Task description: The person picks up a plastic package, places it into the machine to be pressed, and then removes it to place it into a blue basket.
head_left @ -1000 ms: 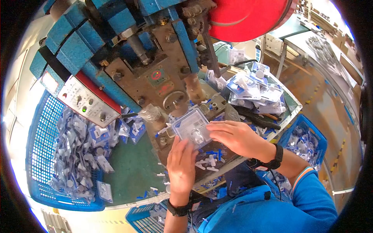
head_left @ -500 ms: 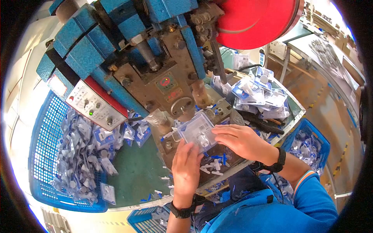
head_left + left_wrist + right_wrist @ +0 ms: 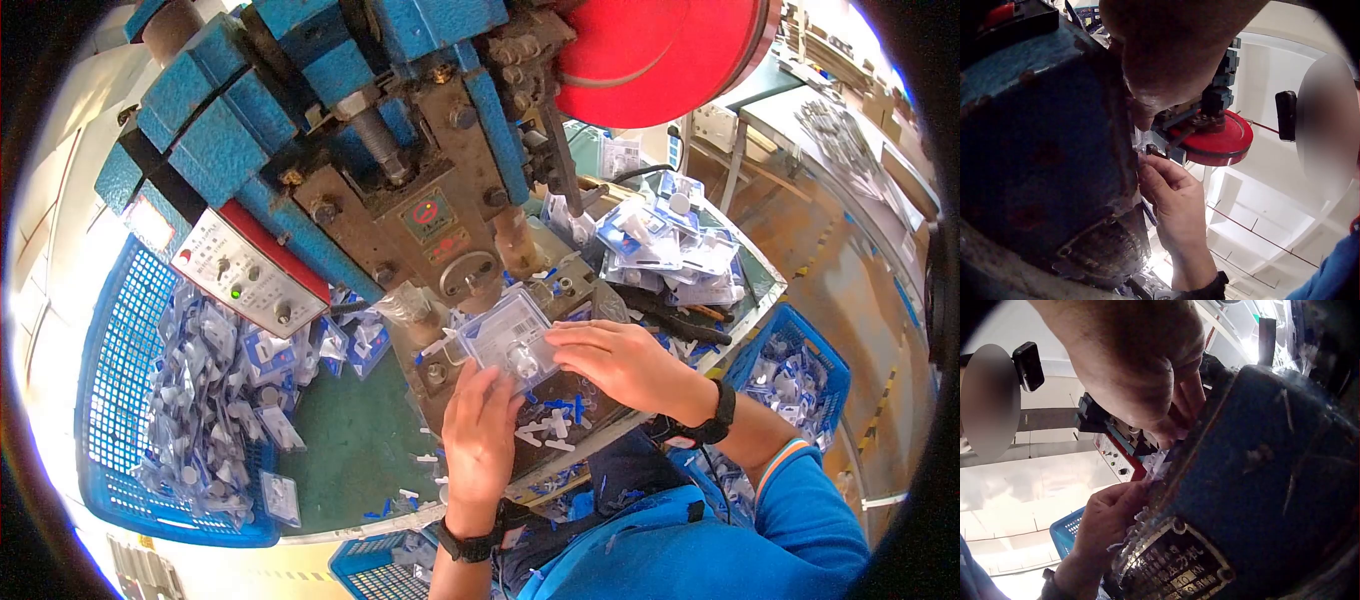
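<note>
A clear plastic blister pack (image 3: 503, 338) with a printed card inside lies under the ram of a blue press (image 3: 440, 230), over its die. My left hand (image 3: 478, 430) pinches the pack's near left edge. At its right edge, my right hand (image 3: 635, 368) pinches the pack with thumb and fingers. The right wrist view shows both thumbs underneath, close to the pack's clear edge (image 3: 1157, 464). Seen from the left wrist, the right hand (image 3: 1175, 203) grips from the far side; much of the pack is hidden there.
Left of the press stands a blue basket (image 3: 110, 400) heaped with packs. More packs (image 3: 670, 240) are piled at its right. White and blue plastic scraps (image 3: 555, 420) litter the near table edge. A control box (image 3: 250, 272) and a red flywheel (image 3: 665, 60) flank the press.
The head view has shifted a little, moving the whole scene right and down. Both hands keep their hold on the pack at the die, with hardly any movement.
</note>
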Demonstrator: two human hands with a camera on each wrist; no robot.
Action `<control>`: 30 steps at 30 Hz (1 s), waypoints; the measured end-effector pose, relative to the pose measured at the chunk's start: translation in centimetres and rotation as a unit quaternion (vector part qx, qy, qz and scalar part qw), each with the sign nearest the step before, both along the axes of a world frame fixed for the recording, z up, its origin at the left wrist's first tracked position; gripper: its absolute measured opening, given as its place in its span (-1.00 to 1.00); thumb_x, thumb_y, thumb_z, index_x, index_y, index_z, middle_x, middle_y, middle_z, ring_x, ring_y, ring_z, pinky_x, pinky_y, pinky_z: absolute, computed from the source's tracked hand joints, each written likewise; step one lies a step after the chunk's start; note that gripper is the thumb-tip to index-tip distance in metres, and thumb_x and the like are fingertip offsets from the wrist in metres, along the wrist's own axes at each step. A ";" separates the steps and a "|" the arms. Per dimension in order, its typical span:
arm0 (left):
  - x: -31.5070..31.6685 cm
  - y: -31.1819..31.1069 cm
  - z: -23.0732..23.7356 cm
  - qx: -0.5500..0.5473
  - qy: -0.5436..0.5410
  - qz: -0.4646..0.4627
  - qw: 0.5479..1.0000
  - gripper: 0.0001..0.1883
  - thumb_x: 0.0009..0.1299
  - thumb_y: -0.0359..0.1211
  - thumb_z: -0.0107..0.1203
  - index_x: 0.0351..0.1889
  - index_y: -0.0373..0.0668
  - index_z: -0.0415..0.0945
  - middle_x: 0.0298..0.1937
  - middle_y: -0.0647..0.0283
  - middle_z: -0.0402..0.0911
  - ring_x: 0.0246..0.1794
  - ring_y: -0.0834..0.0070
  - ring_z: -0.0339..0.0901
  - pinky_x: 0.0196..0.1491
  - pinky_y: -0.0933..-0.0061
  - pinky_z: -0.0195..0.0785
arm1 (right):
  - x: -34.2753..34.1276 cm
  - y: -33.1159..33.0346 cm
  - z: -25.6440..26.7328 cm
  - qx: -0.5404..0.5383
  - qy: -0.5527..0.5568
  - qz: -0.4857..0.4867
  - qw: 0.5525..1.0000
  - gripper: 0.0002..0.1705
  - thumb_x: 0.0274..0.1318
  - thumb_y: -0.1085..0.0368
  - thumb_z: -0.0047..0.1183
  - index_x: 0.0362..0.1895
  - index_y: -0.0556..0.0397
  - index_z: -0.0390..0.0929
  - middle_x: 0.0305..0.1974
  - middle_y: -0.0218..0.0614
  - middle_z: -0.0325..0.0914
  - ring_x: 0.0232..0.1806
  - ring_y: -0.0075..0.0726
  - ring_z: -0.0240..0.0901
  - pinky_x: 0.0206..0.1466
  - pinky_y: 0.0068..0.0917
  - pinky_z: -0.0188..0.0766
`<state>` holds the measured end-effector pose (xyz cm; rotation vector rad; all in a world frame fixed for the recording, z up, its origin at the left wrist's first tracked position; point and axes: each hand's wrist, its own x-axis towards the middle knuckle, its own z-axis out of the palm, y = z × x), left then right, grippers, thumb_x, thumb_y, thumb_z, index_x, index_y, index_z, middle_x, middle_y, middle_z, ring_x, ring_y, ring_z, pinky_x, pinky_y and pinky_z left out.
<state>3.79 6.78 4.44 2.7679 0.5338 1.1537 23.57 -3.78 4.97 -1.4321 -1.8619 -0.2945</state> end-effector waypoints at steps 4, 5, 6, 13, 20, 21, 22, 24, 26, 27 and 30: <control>0.0 0.0 0.0 0.003 -0.001 -0.001 1.000 -0.67 0.11 -0.52 0.34 -0.13 -0.26 0.61 0.00 0.08 0.57 0.14 -0.03 0.52 0.09 0.12 0.47 | 0.1 0.0 -0.1 0.000 -0.006 0.000 1.000 -0.77 0.08 0.37 0.08 -0.16 0.16 0.58 0.06 -0.16 0.55 0.08 -0.11 0.54 0.11 -0.30 0.52; 0.0 0.0 0.0 0.004 0.000 0.000 1.000 -0.67 0.11 -0.53 0.34 -0.13 -0.26 0.61 0.00 0.08 0.57 0.14 -0.03 0.52 0.09 0.12 0.47 | 0.1 0.0 -0.2 0.001 -0.009 0.000 1.000 -0.77 0.08 0.37 0.09 -0.15 0.16 0.58 0.06 -0.16 0.55 0.08 -0.11 0.54 0.12 -0.30 0.51; -0.1 0.0 0.0 0.005 0.001 0.000 1.000 -0.67 0.11 -0.53 0.34 -0.13 -0.26 0.61 0.00 0.08 0.57 0.14 -0.02 0.52 0.08 0.12 0.47 | 0.1 0.0 -0.2 -0.001 -0.008 -0.002 1.000 -0.77 0.08 0.37 0.09 -0.15 0.16 0.58 0.06 -0.16 0.55 0.08 -0.11 0.54 0.12 -0.30 0.51; 0.1 -0.4 0.2 -0.017 -0.005 0.010 1.000 -0.72 0.14 -0.54 0.30 -0.15 -0.25 0.64 -0.03 0.08 0.59 0.14 0.01 0.53 0.12 0.13 0.44 | 0.0 -0.1 -0.1 0.001 -0.007 -0.004 1.000 -0.77 0.08 0.37 0.09 -0.16 0.17 0.58 0.06 -0.15 0.56 0.09 -0.11 0.54 0.13 -0.30 0.51; 0.0 -0.3 0.2 -0.007 0.000 0.004 1.000 -0.70 0.13 -0.53 0.31 -0.14 -0.24 0.63 -0.02 0.09 0.58 0.14 0.00 0.53 0.10 0.13 0.45 | 0.0 0.0 -0.3 0.007 0.001 -0.001 1.000 -0.77 0.06 0.38 0.09 -0.17 0.17 0.58 0.06 -0.15 0.56 0.08 -0.10 0.54 0.11 -0.30 0.52; 0.0 -0.2 0.0 -0.001 0.002 0.001 1.000 -0.68 0.12 -0.53 0.32 -0.12 -0.23 0.62 -0.01 0.09 0.58 0.14 -0.02 0.52 0.08 0.12 0.46 | 0.0 0.0 -0.3 0.007 0.001 0.000 1.000 -0.77 0.06 0.38 0.09 -0.17 0.17 0.58 0.06 -0.15 0.56 0.08 -0.10 0.54 0.11 -0.30 0.52; -0.1 -0.1 -0.1 0.005 0.004 -0.002 1.000 -0.65 0.11 -0.52 0.33 -0.10 -0.23 0.61 0.01 0.09 0.57 0.15 -0.03 0.52 0.07 0.12 0.46 | 0.0 0.0 -0.4 0.007 0.001 0.001 1.000 -0.77 0.06 0.38 0.09 -0.17 0.17 0.58 0.06 -0.15 0.56 0.07 -0.10 0.54 0.11 -0.30 0.52; -0.1 0.0 -0.2 0.007 0.003 -0.004 1.000 -0.65 0.11 -0.52 0.33 -0.10 -0.23 0.61 0.01 0.09 0.57 0.15 -0.03 0.52 0.06 0.12 0.46 | 0.1 0.1 -0.4 0.006 -0.002 0.000 1.000 -0.77 0.06 0.37 0.09 -0.17 0.17 0.58 0.06 -0.15 0.56 0.07 -0.11 0.55 0.11 -0.30 0.52; -0.1 0.1 -0.2 0.008 0.005 -0.004 1.000 -0.65 0.11 -0.52 0.33 -0.10 -0.22 0.61 0.01 0.09 0.57 0.14 -0.03 0.52 0.06 0.13 0.46 | 0.1 0.1 -0.5 0.005 -0.005 -0.002 1.000 -0.77 0.07 0.37 0.09 -0.16 0.16 0.58 0.06 -0.15 0.56 0.07 -0.11 0.55 0.11 -0.30 0.52; -0.1 0.0 -0.1 0.009 0.007 -0.003 1.000 -0.65 0.11 -0.52 0.33 -0.10 -0.22 0.61 0.01 0.09 0.57 0.14 -0.03 0.52 0.05 0.13 0.46 | 0.1 0.1 -0.5 0.003 -0.004 -0.004 1.000 -0.77 0.07 0.37 0.08 -0.16 0.16 0.58 0.06 -0.15 0.56 0.07 -0.11 0.54 0.11 -0.30 0.52; -0.1 0.0 0.1 0.007 0.009 -0.006 1.000 -0.65 0.11 -0.52 0.33 -0.10 -0.23 0.60 0.01 0.08 0.57 0.14 -0.03 0.52 0.04 0.12 0.46 | 0.0 0.0 -0.4 -0.004 -0.003 -0.007 1.000 -0.77 0.07 0.36 0.08 -0.15 0.15 0.58 0.06 -0.15 0.56 0.07 -0.11 0.54 0.12 -0.30 0.52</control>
